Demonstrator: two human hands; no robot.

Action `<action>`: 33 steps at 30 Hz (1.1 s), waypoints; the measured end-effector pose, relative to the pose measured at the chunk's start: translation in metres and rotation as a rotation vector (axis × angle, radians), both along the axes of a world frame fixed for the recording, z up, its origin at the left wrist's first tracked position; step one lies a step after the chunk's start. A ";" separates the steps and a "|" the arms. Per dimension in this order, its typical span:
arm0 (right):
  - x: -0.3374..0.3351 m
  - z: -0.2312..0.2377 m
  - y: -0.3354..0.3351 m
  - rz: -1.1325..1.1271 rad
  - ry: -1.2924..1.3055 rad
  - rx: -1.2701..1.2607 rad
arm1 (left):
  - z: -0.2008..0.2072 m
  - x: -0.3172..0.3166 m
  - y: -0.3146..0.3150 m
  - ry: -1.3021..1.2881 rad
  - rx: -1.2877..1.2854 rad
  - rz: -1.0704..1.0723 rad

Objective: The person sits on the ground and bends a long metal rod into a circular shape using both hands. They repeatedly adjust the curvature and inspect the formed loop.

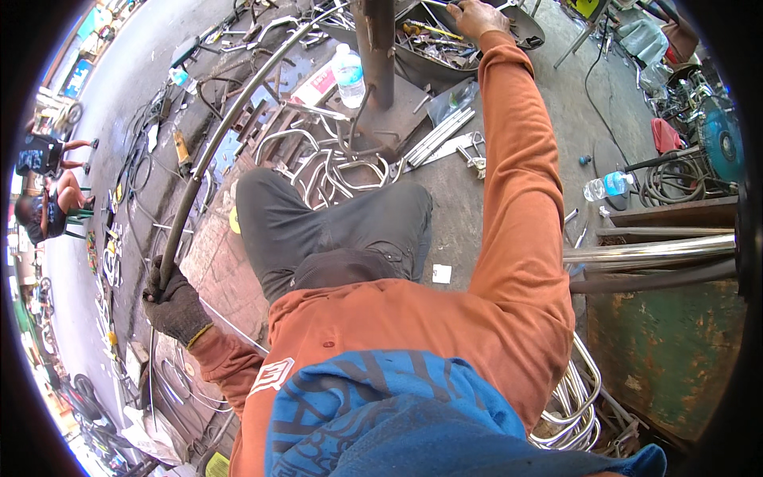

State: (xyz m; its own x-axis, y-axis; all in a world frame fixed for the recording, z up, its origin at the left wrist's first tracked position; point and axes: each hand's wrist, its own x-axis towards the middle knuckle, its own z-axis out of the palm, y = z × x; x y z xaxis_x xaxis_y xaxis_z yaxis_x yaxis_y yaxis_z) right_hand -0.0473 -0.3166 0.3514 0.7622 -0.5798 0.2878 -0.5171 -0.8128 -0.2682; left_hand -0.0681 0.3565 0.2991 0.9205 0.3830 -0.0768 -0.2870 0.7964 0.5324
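Observation:
My left hand (176, 308), in a dark knitted glove, is wrapped round the lower end of a long dark metal bar (197, 176). The bar runs up and away to the right, curved in this view, toward an upright rusty post (376, 56). My bare right hand (478, 19) reaches far forward over a dark metal tray (429, 65) full of loose tools and metal pieces. Its fingers are bent together at the upper edge of the picture; what they hold, if anything, is hidden. Several bent shiny tubes (326, 171) lie on the ground before my knees.
A water bottle (348, 77) stands beside the post; another bottle (607, 186) lies at the right. Straight metal tubes (652, 253) jut in above a green metal box (660, 350). A blue fan (720, 141) stands far right. Two people (56, 187) are at the far left.

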 end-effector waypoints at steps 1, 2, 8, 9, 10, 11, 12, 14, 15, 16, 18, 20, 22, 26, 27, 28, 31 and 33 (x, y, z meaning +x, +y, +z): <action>0.005 -0.002 -0.005 -0.003 0.022 -0.008 | 0.001 0.013 0.006 0.024 0.002 -0.014; 0.009 -0.005 -0.011 -0.011 0.048 -0.019 | 0.002 0.036 0.014 -0.025 0.026 -0.019; 0.025 -0.028 -0.036 -0.033 0.191 -0.069 | -0.009 0.228 0.068 0.062 0.684 -0.128; 0.022 -0.030 -0.038 -0.063 0.185 -0.075 | -0.015 0.254 0.070 0.080 1.007 -0.116; 0.017 -0.032 -0.039 -0.093 0.184 -0.082 | -0.019 0.279 0.067 0.070 1.155 -0.114; 0.011 -0.031 -0.041 -0.122 0.180 -0.093 | -0.023 0.298 0.061 0.089 1.253 -0.116; 0.004 -0.030 -0.042 -0.165 0.190 -0.040 | -0.025 0.315 0.051 0.107 1.352 -0.116; -0.007 -0.025 -0.042 -0.212 0.229 -0.029 | -0.026 0.338 0.024 0.132 1.063 -0.274; -0.011 -0.022 -0.041 -0.234 0.245 -0.022 | -0.024 0.345 0.010 0.108 0.510 -0.334; -0.016 -0.020 -0.040 -0.268 0.222 -0.011 | -0.023 0.346 -0.002 0.151 0.666 -0.307; -0.022 -0.016 -0.037 -0.288 0.215 -0.006 | -0.020 0.341 -0.021 0.081 1.080 -0.219; -0.025 -0.013 -0.034 -0.291 0.229 -0.006 | -0.020 0.331 -0.030 0.025 1.441 -0.139; -0.024 -0.012 -0.033 -0.297 0.221 -0.002 | -0.020 0.321 -0.031 0.009 1.690 -0.097; -0.021 -0.016 -0.037 -0.289 0.211 0.006 | -0.025 0.318 -0.015 -0.048 1.206 -0.265; -0.020 -0.018 -0.039 -0.288 0.208 0.043 | -0.027 0.320 -0.008 -0.043 1.065 -0.286; -0.020 -0.021 -0.041 -0.280 0.202 0.078 | -0.029 0.322 -0.002 0.011 1.017 -0.293; -0.018 -0.034 -0.047 -0.284 0.163 0.124 | -0.035 0.325 0.015 -0.023 0.304 -0.322; -0.016 -0.041 -0.051 -0.299 0.145 0.124 | -0.038 0.322 0.020 -0.025 0.404 -0.294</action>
